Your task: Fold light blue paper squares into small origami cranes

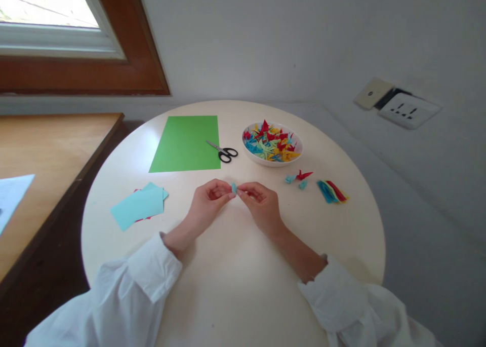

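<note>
Between my two hands, over the middle of the round table, is a small piece of folded light blue paper (234, 188). My left hand (208, 201) pinches it from the left with thumb and forefinger. From the right, my right hand (262, 205) pinches it in the same way. Fingertips cover part of the paper, so its exact folded form is hard to make out. To the right of my hands lie a red paper crane (304, 175) and two small light blue folded papers, one of them at the front (302, 185).
A white bowl (299, 152) full of colourful paper cranes stands at the back. Black-handled scissors (225, 155) lie partly on a green sheet (182, 142). Light blue paper pieces (140, 205) lie left, over red ones. Coloured folded strips (332, 191) lie right on the white table (235, 286).
</note>
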